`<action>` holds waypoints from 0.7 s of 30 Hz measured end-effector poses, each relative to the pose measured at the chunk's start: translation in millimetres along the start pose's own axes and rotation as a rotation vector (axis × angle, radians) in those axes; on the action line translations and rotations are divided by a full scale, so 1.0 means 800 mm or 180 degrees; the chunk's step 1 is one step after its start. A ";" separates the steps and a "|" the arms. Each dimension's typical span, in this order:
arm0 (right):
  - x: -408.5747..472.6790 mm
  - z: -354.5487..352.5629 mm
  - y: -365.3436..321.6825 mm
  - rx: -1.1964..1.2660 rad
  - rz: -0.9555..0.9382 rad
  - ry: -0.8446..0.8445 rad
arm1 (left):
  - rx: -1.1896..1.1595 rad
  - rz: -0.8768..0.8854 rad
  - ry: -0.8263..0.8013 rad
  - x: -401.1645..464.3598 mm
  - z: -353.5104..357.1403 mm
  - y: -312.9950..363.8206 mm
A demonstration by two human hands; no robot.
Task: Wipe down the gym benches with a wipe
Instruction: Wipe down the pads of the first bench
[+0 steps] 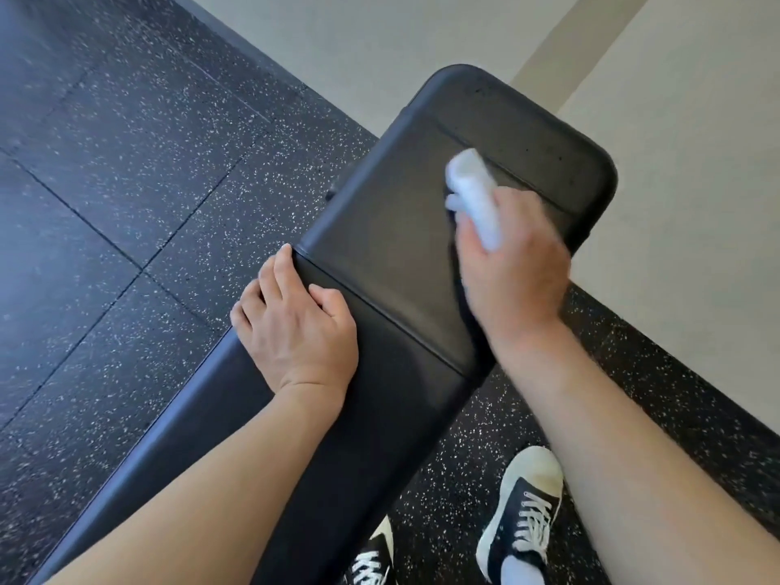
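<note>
Floor: black rubber floor tiles [126,171] flecked with white, laid in large squares with visible seams; they fill the left and run under the bench to the near right.
Wall: a pale wall [683,171] takes up the far right, meeting the floor along a dark baseboard [675,344] that runs diagonally from far left to near right.
Bench: one black padded gym bench [380,230], its long axis running from near left to far right, the rounded end pointing at the wall. A stitched seam crosses the pad between the two hands, and another crosses it near the far end.
Wipe: one white wipe [475,192], bunched and motion-blurred, on the bench top near the far end, sticking out ahead of the fingers.
Right hand: the right hand [513,263] lies palm down on the far part of the pad, fingers curled over the wipe and holding it against the surface.
Left hand: the left hand [295,318] rests on the left edge of the bench, fingers loosely bent over the rim, holding nothing.
Shoes: two black-and-white laced sneakers, one [523,513] on the floor at near right of the bench, the other [373,559] partly hidden by the bench edge.
Count: one bench, one wipe, two hands, two shoes.
</note>
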State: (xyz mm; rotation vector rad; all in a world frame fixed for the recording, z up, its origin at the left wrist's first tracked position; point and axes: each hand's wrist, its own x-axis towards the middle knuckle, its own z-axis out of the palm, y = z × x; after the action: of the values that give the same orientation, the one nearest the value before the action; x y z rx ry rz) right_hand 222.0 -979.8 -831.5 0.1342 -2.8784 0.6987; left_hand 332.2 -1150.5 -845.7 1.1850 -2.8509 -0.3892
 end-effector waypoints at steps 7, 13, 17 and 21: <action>-0.076 0.008 -0.070 0.0506 -0.1411 -0.0576 | -0.0040 -0.0019 -0.0033 -0.001 0.002 0.000; -0.035 -0.018 0.050 0.0214 -0.0536 0.0138 | -0.0019 0.0143 0.0064 -0.003 0.001 -0.002; -0.049 -0.018 0.073 0.0775 0.0498 0.0328 | -0.0046 0.0256 0.0020 -0.004 0.000 -0.004; -0.103 -0.011 0.045 0.1405 0.0855 0.0344 | -0.0147 0.0273 -0.0188 -0.002 -0.013 0.000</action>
State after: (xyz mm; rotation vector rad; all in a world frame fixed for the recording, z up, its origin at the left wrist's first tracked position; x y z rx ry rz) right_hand 299.2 -940.2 -855.3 -0.2316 -2.6185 1.3385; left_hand 334.5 -1151.3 -835.3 1.0570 -2.9132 -0.4914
